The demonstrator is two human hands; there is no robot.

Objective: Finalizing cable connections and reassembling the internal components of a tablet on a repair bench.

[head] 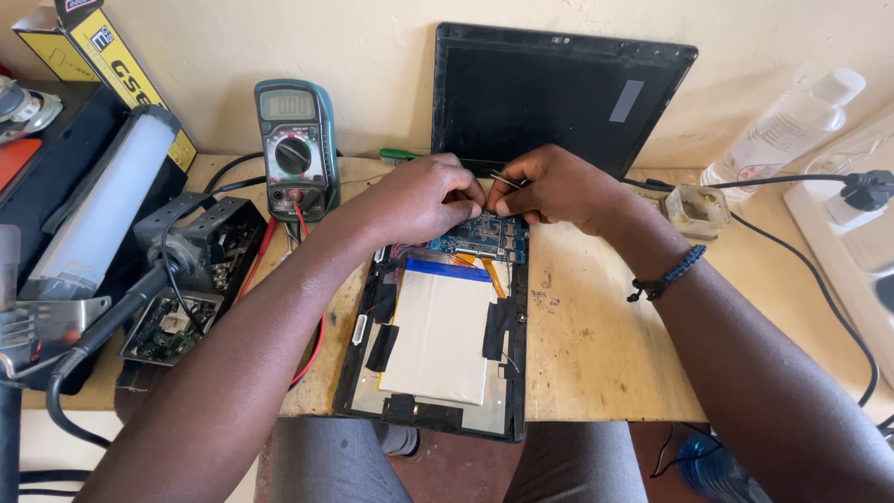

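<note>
An opened tablet (438, 345) lies back-up at the desk's near edge, at 6 o'clock: a pale flat battery (438, 340) taped down with black strips fills most of it, and a blue circuit board (484, 237) sits at its 12 o'clock end. Both hands meet over that board. The right hand (559, 191) pinches thin metal tweezers (506, 179), fingers closed on them. The left hand (424, 197) is curled, fingertips down at the board; whether it grips anything cannot be told. A multimeter (296, 149) stands at 10 o'clock.
</note>
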